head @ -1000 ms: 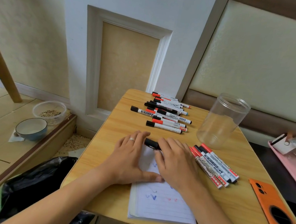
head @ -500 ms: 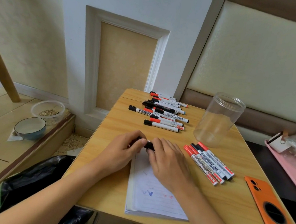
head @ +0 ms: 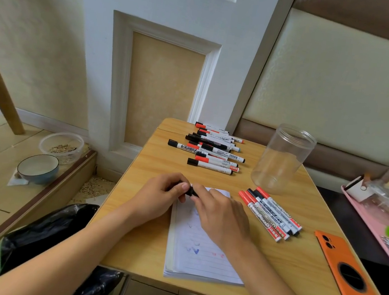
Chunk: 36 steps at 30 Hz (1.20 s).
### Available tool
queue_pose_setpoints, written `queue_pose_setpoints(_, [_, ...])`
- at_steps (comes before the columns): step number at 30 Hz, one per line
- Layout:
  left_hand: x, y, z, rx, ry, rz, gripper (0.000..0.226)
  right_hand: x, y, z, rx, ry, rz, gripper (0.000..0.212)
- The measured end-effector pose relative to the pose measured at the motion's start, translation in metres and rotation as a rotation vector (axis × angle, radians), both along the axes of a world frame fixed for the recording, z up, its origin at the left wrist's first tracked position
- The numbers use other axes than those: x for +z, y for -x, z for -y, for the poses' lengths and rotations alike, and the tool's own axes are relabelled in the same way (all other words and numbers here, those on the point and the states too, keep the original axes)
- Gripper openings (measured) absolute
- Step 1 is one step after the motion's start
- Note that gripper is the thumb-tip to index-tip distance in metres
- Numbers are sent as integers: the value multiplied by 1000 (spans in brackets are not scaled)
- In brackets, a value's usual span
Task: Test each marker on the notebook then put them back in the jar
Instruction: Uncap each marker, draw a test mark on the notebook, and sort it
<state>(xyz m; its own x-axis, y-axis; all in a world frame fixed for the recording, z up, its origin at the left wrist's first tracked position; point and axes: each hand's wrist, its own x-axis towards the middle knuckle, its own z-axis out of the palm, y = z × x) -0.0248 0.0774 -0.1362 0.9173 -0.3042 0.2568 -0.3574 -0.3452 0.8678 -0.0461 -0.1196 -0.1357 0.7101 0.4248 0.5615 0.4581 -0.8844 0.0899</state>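
**Both hands on one black marker at the top of the notebook**

The left hand (head: 160, 196) and the right hand (head: 219, 212) meet over the far edge of the notebook (head: 201, 259), with a black marker (head: 191, 191) caught between them; the left fingers are curled round its black end, thumb on top, while the right fingers are bent over the other part, which they hide almost wholly — whether the cap is on or coming off cannot be told.

The notebook lies open on the wooden table (head: 161, 167), near edge toward the person; its lined page carries faint blue squiggles and a couple of red ones low down.

To the right of the notebook lies a small bunch of markers (head: 271, 217), red- and black-capped, side by side and slanting away to the near right; beyond them, toward the far right of the table, stands the clear plastic jar (head: 283, 159), upright, lid off, nothing inside.

At the far side of the table a larger heap of markers (head: 213, 149) lies mostly crosswise — some stacked on others.

An orange phone (head: 349, 279) lies face down at the near right corner; a pink tray (head: 375, 230) sits off to the right of the table.

On the floor to the left are a blue bowl (head: 37, 167), a clear bowl of grain (head: 61, 146) behind it, and a black bag (head: 52, 240) close to the table's near left corner.
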Motion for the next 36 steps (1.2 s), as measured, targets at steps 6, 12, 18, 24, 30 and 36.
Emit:
queue_pose_setpoints(6, [4,0,-1,25,82,-83,22,-1,-1,3,-18,-91,-71,29])
queue_pose_setpoints(12, [10,-17,-8,357,-67,62,9,-5,-4,1,-88,-88,-155,23])
queue_pose_setpoints(18, [-2,-48,8,377,-220,87,21,-3,-3,1,-89,-85,-211,18])
queue_pose_setpoints(24, [-12,-57,15,411,-400,137,20,-1,-2,1,-102,-81,-243,21])
queue_pose_setpoints(30, [-8,-39,17,431,-361,189,23,-3,-4,3,-93,-115,-220,20])
queue_pose_setpoints(36, [-14,-3,25,225,-514,282,47,-2,-4,6,-93,-310,-86,14])
